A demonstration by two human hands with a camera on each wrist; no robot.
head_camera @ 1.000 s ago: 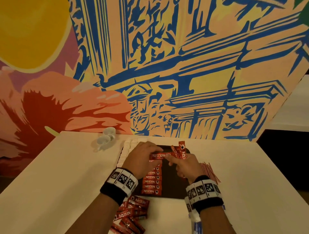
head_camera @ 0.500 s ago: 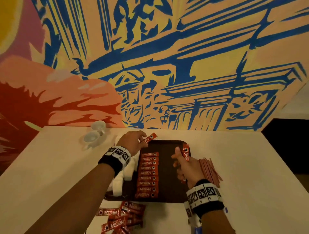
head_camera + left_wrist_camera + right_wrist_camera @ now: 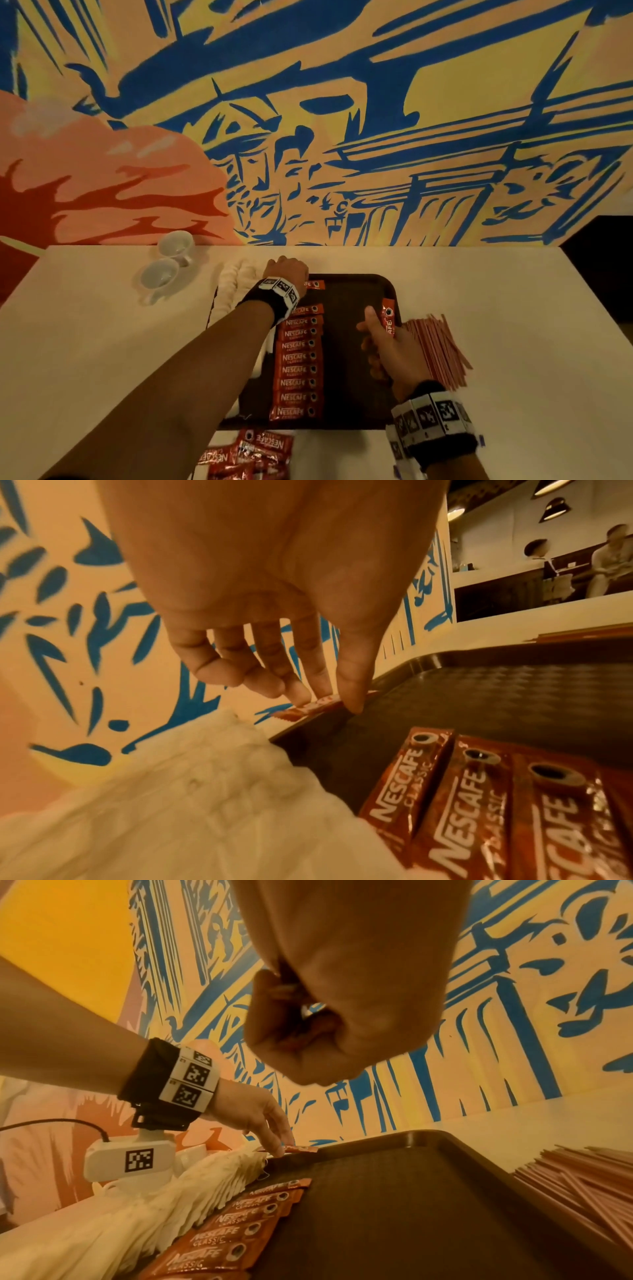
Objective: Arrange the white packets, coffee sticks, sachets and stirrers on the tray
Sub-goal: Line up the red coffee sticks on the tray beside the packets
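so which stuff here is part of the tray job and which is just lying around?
Job:
tray
coffee sticks in a row
stick in left hand
sticks in right hand
white packets
stirrers
loose sticks

Lying about:
two cups

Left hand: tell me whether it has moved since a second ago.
Yes. The left hand went from mid-tray to the tray's far left corner.

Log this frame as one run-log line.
left hand: setting coffee stick at tray far-left corner | right hand: holding spare sticks | stirrers: off tray
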